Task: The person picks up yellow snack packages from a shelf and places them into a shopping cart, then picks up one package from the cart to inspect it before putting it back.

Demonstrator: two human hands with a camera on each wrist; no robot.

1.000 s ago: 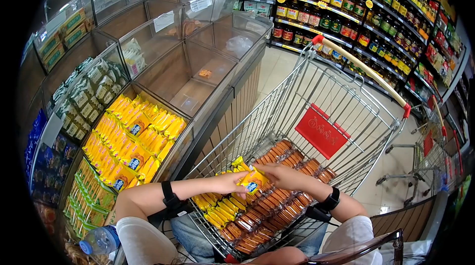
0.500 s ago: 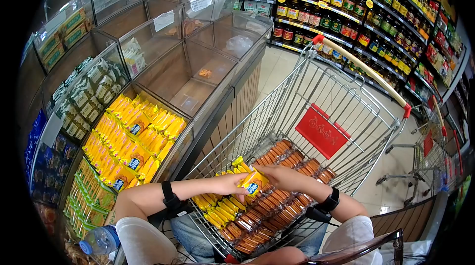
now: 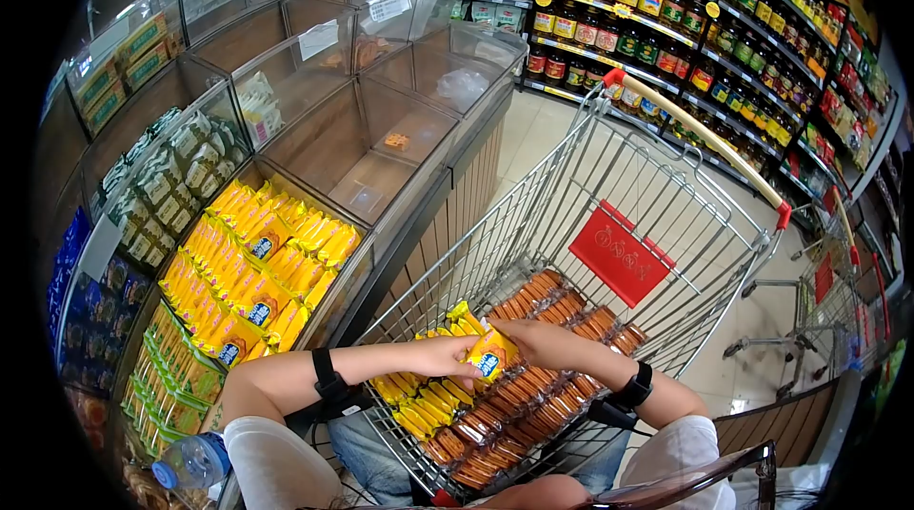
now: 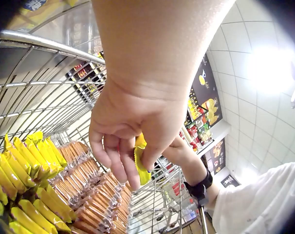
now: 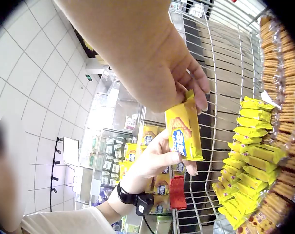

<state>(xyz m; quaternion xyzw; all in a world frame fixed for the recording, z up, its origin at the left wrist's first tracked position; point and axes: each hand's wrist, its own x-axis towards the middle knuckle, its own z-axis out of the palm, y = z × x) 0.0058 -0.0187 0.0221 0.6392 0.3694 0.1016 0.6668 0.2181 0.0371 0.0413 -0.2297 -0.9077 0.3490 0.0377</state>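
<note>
Over the shopping cart (image 3: pixel 562 177), both hands hold one yellow snack packet (image 3: pixel 492 360) with a blue label. The left hand (image 3: pixel 449 355) grips its left side, and in the left wrist view the thumb and fingers pinch the yellow wrapper (image 4: pixel 141 158). At the packet's other end is the right hand (image 3: pixel 541 340), whose fingers pinch the top edge in the right wrist view. Beneath the hands, rows of yellow packets (image 3: pixel 427 413) stand in the cart beside rows of clear-wrapped brown biscuits (image 3: pixel 514 415).
A display bin of similar yellow packets (image 3: pixel 252 277) is at left, near green packets (image 3: pixel 171 372) and a water bottle (image 3: pixel 193 462). Shelves of jars (image 3: pixel 609 10) line the back. A second cart (image 3: pixel 824 281) stands at right.
The left hand and the held packet have shifted very slightly to the right and down. The right hand keeps its place, and the cart's contents look the same.
</note>
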